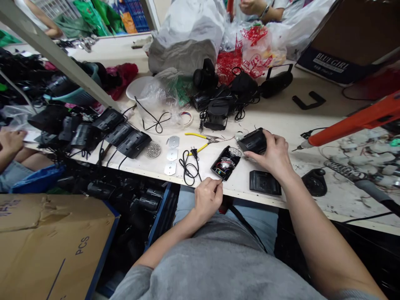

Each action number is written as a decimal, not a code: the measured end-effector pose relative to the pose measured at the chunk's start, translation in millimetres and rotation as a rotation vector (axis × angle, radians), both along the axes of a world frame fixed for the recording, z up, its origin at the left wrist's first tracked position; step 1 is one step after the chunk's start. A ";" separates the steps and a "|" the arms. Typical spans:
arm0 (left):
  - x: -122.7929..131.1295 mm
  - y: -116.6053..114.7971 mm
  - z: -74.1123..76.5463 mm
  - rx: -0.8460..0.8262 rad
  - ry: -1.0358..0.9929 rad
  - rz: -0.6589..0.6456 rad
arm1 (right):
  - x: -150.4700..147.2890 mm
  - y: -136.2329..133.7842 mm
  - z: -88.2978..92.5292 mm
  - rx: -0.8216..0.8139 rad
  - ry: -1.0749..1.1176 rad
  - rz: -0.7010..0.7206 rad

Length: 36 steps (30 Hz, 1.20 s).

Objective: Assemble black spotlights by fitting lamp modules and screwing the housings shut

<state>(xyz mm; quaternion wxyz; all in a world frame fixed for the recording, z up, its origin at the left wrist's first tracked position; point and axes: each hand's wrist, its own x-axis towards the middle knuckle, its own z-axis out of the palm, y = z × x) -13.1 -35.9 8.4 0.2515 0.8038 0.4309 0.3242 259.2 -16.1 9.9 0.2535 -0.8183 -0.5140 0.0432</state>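
My right hand [271, 153] is wrapped round a small black plastic housing [252, 141] resting on the workbench [281, 116]. Just left of it lies an opened black casing [225, 162] with coloured wires and a circuit board showing inside. My left hand [208, 199] sits at the bench's front edge with its fingers pinched together against the near corner of that casing; what the fingertips hold is too small to make out. A flat black cover plate [265, 182] lies below my right hand.
Yellow-handled pliers [200, 141], a coiled black power cord [189, 164], silver metal plates [171, 154] and a small dish of screws [153, 150] lie to the left. Finished black units [120, 135] are lined up further left. An orange tool [359, 121] and a soldering iron [368, 187] lie right. Other people's hands [11, 141] appear at the edges.
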 end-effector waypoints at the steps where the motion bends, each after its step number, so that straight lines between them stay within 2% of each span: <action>1: -0.1 0.0 0.5 -0.008 -0.001 0.001 | -0.8 0.6 -0.4 0.016 0.002 -0.015; 3: -0.4 -0.1 1.5 -0.022 -0.004 0.001 | -2.7 -1.8 2.9 0.082 0.004 -0.044; 6: -0.6 -0.4 2.6 -0.057 0.009 0.006 | -11.0 -16.0 16.6 0.272 0.018 -0.063; 9: 0.2 -1.3 3.3 -0.143 -0.006 0.019 | -32.6 -38.5 30.3 0.378 0.092 0.077; 12: 1.8 -2.6 3.4 -0.272 -0.078 0.060 | -61.3 -57.7 30.9 0.334 0.111 0.286; 14: 2.8 -3.3 3.2 -0.344 -0.119 0.098 | -76.9 -64.7 23.9 0.321 0.074 0.343; 20: 2.6 -2.7 5.0 -0.383 -0.135 0.098 | -93.5 -64.1 5.9 0.312 0.015 0.330; 36: 1.8 -2.0 7.3 -0.374 -0.094 0.072 | -87.6 -54.2 15.5 0.265 0.011 0.366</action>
